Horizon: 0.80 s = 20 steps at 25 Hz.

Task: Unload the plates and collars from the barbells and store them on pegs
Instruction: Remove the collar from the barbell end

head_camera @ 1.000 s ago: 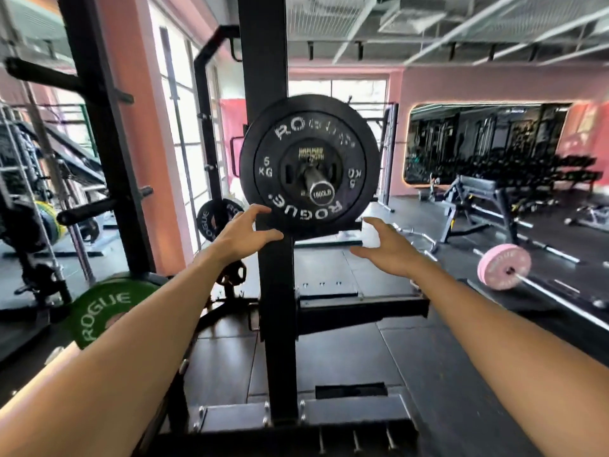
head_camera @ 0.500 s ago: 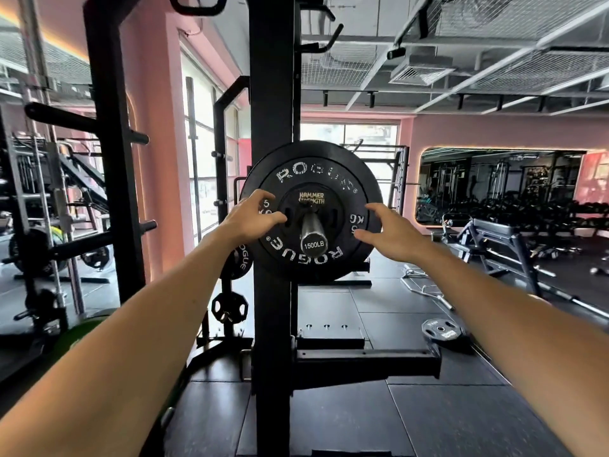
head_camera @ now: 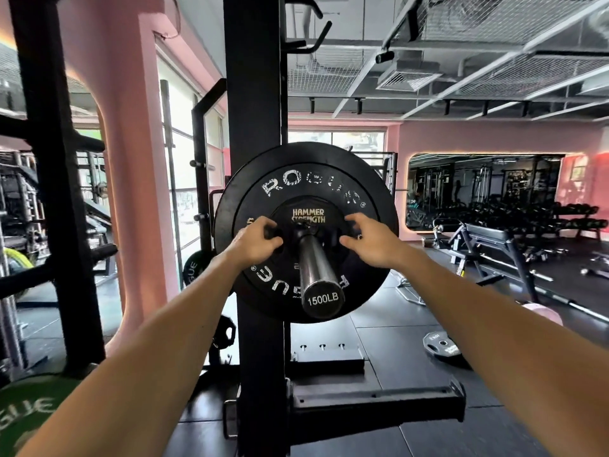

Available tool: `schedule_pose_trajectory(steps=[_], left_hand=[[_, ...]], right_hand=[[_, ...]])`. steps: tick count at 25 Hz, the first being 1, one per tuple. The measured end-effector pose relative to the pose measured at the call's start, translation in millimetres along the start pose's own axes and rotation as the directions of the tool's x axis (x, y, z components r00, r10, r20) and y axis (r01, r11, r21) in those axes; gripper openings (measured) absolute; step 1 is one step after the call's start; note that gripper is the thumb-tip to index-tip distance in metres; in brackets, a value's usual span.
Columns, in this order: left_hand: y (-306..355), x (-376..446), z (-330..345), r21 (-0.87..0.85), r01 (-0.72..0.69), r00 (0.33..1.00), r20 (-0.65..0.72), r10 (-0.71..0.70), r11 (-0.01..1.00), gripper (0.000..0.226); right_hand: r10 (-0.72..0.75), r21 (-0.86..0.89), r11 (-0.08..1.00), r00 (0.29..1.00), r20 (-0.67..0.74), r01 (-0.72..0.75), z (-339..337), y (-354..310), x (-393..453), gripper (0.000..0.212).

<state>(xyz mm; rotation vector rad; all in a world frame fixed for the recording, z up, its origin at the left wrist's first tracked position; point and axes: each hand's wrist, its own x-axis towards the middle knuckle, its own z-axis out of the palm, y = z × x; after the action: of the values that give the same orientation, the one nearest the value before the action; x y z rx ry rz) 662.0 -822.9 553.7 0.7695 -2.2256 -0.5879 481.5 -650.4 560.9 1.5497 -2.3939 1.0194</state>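
A barbell sleeve [head_camera: 318, 268] with a "1500LB" end cap points at me from the black rack upright [head_camera: 253, 94]. On it sits a large black Rogue bumper plate [head_camera: 296, 183] with a smaller black Hammer Strength plate [head_camera: 308, 215] in front. My left hand [head_camera: 255, 240] grips the small plate's left side, fingers curled into an opening. My right hand [head_camera: 372, 242] does the same on its right side. I see no collar on the sleeve.
A second rack at the left carries black storage pegs [head_camera: 102, 252] and a green Rogue plate [head_camera: 29, 413] low down. A small black plate [head_camera: 441, 347] lies on the floor to the right, near a pink plate [head_camera: 543, 315]. A bench [head_camera: 487, 235] stands beyond.
Both hands moved inward from the big plate's face onto the small centre plate and closed on it. My head came closer and the sleeve now looms larger.
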Motion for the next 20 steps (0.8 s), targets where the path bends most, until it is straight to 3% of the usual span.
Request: schedule_pose_trajectory(steps=[7, 15, 18, 20], left_hand=[[-16.8, 36.1, 30.7, -0.037, -0.01, 0.999, 0.03, 0.011, 0.999, 0.03], [-6.0, 50.6, 40.9, -0.178, -0.098, 0.993, -0.082, 0.084, 0.979, 0.006], [-8.2, 53.9, 37.9, -0.239, -0.066, 0.997, -0.064, 0.052, 0.969, 0.019], [6.5, 52.7, 36.1, -0.308, -0.138, 0.99, -0.061, 0.125, 0.941, 0.03]], right_hand=[[-0.007, 0.008, 1.0, 0.998, 0.055, 0.006, 31.6, 4.1, 35.8, 0.046], [-0.001, 0.034, 0.999, 0.999, 0.051, 0.0, 42.7, -0.9, 47.3, 0.044], [0.014, 0.057, 0.998, 0.999, 0.034, -0.016, 36.9, -6.2, 52.0, 0.038], [0.04, 0.053, 0.998, 0.999, 0.026, -0.041, 35.6, -7.7, 54.4, 0.028]])
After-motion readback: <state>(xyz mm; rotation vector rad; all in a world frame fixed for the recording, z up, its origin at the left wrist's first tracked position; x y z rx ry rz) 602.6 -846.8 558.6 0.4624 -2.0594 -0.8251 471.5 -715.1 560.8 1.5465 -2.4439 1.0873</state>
